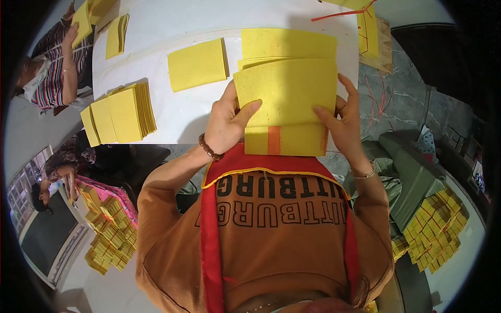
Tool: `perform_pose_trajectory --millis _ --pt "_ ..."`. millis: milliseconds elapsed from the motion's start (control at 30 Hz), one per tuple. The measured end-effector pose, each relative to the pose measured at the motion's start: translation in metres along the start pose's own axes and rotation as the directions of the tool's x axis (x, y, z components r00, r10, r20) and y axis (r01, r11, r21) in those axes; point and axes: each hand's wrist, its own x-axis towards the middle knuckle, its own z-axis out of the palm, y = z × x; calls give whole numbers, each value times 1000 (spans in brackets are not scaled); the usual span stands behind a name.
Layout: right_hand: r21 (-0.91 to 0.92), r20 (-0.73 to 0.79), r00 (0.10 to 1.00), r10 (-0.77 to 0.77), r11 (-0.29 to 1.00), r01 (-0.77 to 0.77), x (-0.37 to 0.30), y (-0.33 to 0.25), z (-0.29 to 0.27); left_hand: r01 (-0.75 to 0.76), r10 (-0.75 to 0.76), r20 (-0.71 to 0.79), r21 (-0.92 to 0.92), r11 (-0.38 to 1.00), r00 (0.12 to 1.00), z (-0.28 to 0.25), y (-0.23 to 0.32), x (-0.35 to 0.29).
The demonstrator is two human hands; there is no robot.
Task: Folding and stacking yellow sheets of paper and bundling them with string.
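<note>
Hands bracket one stack of yellow paper sheets (286, 91) at the near edge of the white table (172, 21), directly ahead of the chest, so there is no reach to either side. Left hand (227, 121) clamps the stack's left edge, thumb lying flat on the top sheet and pointing right, fingers hidden underneath; a brown bead bracelet (209, 147) sits on that wrist. Right hand (344, 117) grips the right edge, thumb on top pointing left, index finger stretched up along the side; a thin bangle (365, 175) shows at that wrist. Both hands are equally near, each closed on the same stack, about mirror-symmetric. Stack's long axis runs left-right, spanning between the two hands; top sheet is tilted slightly, left side lower. Sheets look coarse, matte, bright yellow, roughly rectangular. Lower sheet carries an orange stripe (274, 140) running near-to-far close to the near edge, with a second orange edge at the right corner. Behind it more sheets fan out away from the person, offset in steps. Cannot tell how many sheets the fingers actually pinch. Left of the hands: a folded yellow bundle (197, 64) lies apart on the table, farther left a thicker fanned pile (119, 116). Far right, on the floor, tied yellow packs (436, 224) are heaped beside grey-green sacking.
</note>
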Motion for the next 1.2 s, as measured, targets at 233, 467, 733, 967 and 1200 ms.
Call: perform_pose_trajectory --millis 233,467,733,967,1200 --pt "-160 -33 994 -109 982 103 0 7 -1 137 -139 -19 349 927 990 -2 19 9" --pt "-151 -84 992 -89 986 76 1 5 4 127 -110 -89 227 965 990 3 14 14" --pt "-171 -108 993 -46 985 27 4 12 2 68 -2 -145 453 889 989 -4 19 20" --pt "-179 -105 993 -54 983 35 6 10 4 -784 493 610 493 377 621 22 44 10" --pt "-260 -88 994 -67 965 42 8 18 2 -710 211 699 567 417 683 29 25 11"
